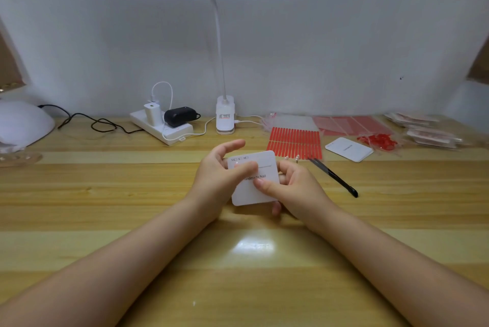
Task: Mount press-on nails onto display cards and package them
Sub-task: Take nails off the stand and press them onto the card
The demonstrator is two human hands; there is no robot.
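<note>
Wooden worktop (pixel 105 194), lamp-lit, against a white wall. Left hand (pixel 219 176) and right hand (pixel 293 186) both grasp one white display card (pixel 258 189), thumbs pressed on its face, held between them just above mid-worktop. Black tweezers (pixel 333 176) lie near the right hand.

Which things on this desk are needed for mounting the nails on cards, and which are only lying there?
For the job:
- display card, held by left hand and right hand
- red adhesive strips
- tweezers
- spare card
- clear bags

Only lying there:
- power strip
- desk lamp
- white dome-shaped device
</note>
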